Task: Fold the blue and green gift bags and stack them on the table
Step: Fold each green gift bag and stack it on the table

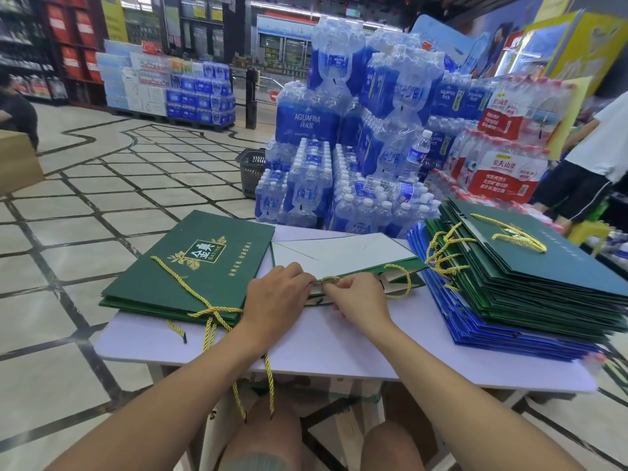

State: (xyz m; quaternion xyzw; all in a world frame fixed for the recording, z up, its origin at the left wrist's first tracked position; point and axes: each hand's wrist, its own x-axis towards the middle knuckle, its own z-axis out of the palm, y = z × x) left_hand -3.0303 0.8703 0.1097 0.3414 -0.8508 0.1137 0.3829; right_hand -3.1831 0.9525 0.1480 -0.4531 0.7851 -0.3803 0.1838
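A green gift bag (343, 258) lies on its side in the middle of the white table (326, 348), its mouth partly open and its white inside showing. My left hand (275, 300) and my right hand (360, 300) both pinch its near top edge by the gold rope handle (402, 282). To the left lies a short pile of flat green bags (190, 263) with gold cords trailing over the table's front edge. On the right sits a tall stack of green bags (530, 266) on top of blue bags (503, 331).
Shrink-wrapped packs of bottled water (339, 158) rise right behind the table. A black shopping basket (250, 168) stands on the tiled floor beside them. A person in a white shirt (598, 151) stands at the far right. A cardboard box (17, 161) is at the left edge.
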